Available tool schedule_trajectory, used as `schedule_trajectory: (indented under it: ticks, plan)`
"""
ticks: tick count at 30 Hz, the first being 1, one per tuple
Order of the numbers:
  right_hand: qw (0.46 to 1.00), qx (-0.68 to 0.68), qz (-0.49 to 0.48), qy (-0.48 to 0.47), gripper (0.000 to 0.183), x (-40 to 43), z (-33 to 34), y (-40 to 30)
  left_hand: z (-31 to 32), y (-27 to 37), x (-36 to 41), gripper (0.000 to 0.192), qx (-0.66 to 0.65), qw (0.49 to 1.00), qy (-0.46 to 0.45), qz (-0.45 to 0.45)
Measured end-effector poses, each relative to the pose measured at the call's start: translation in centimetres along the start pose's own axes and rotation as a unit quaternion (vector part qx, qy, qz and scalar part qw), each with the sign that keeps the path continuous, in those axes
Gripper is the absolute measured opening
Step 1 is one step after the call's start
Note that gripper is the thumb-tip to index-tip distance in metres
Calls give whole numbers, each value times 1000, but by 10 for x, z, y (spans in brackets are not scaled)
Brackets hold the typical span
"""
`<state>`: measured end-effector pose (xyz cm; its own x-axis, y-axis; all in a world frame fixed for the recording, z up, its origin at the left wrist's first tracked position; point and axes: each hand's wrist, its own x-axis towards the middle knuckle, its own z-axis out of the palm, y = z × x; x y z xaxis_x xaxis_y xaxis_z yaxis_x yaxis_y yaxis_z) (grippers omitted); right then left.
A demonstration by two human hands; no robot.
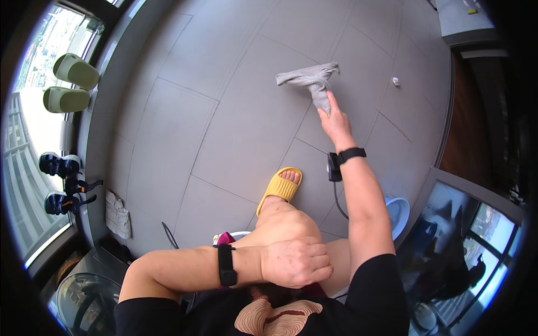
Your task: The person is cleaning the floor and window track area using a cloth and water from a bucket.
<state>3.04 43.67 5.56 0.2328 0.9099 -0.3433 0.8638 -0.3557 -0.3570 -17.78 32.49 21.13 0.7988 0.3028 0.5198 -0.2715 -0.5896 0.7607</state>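
Observation:
My right hand (336,122) is stretched out ahead of me, its fingers closed on one end of a grey cloth (317,80). The cloth is bunched and lies on or just above the grey tiled floor (248,96); which of these I cannot tell. My left hand (297,263) is curled near my bent knee, in front of my body, and nothing shows in it. Each wrist wears a black strap, and a small black device with a cable (334,167) hangs beside the right wrist. One foot, in a yellow slipper (280,187), stands on the floor.
A crumpled white scrap (396,81) lies on the floor at the right. A blue basin (399,216) is beside my right arm. Green slippers (75,71) and dark sandals (59,164) rest along the window ledge at left. A whitish cloth (118,215) lies below them.

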Motion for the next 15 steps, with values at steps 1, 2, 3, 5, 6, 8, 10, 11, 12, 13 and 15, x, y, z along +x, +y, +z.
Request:
schedule_trajectory:
  ticks: [1, 2, 3, 5, 6, 8, 10, 11, 12, 13, 15]
  plan:
    - [1000, 2, -10, -4, 54, -11, -5, -13, 0, 0, 1, 14, 0, 1000, -1, 4]
    - [994, -42, -67, -79, 54, -21, -12, -28, -1, 0, 0, 13, 10, 1000, -1, 5]
    - [978, -94, -115, -148, 54, -30, -20, -33, 0, -1, 2, 13, 12, 1000, 4, 9]
    - [941, -177, -231, -176, 52, -47, -8, -56, 1, 1, -1, 12, 37, 999, -12, 13]
    - [921, -170, -297, -187, 51, -54, 7, -65, 1, 2, -4, 12, 38, 999, -13, 12]
    - [879, -161, -398, -206, 50, -67, 40, -81, 2, 3, -5, 12, 47, 998, -24, 28]
    - [846, -169, -438, -255, 49, -80, 62, -101, 0, 5, -8, 13, 66, 998, -17, 14]
    - [830, -180, -440, -292, 48, -83, 69, -107, -1, 5, -9, 13, 79, 997, -9, 6]
    - [823, -184, -455, -287, 48, -85, 85, -105, -1, 6, -8, 13, 83, 996, -10, 2]
    - [821, -180, -459, -288, 48, -82, 93, -102, -1, 7, -7, 14, 86, 996, 2, -3]
    - [826, -187, -432, -311, 47, -75, 106, -97, 1, 7, -7, 15, 91, 996, 13, -16]
